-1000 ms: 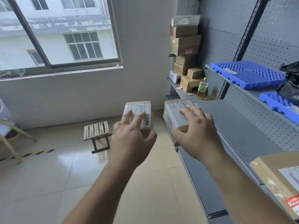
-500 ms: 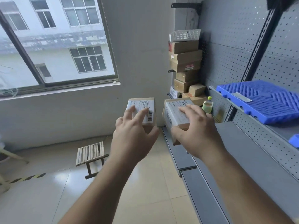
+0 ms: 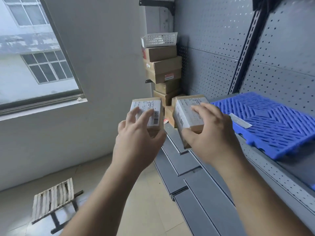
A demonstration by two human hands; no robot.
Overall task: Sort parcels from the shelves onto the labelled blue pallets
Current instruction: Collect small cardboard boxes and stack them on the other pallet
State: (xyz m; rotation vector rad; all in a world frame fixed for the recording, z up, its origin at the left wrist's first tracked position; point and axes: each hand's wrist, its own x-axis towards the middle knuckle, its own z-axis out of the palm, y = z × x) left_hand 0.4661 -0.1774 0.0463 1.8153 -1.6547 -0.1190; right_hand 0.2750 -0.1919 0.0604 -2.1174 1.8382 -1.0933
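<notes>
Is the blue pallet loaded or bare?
Bare where visible: the blue pallet carries only a white label; its right end is cropped.

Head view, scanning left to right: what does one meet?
Window → slatted folding stool → left hand holding a labelled parcel → right hand holding another labelled parcel → blue pallet on the shelf.

A grey metal shelf unit (image 3: 201, 167) with a perforated back panel was seen along the right. On its upper shelf (image 3: 272, 174) a blue pallet (image 3: 272, 126) was laid flat, a white label strip (image 3: 240, 120) lying on it. At the far end, cardboard boxes (image 3: 163, 68) were stacked, topped by a white basket (image 3: 159, 40). On the tiled floor (image 3: 136, 210) at near left, a slatted folding stool (image 3: 54, 200) was stood.
</notes>
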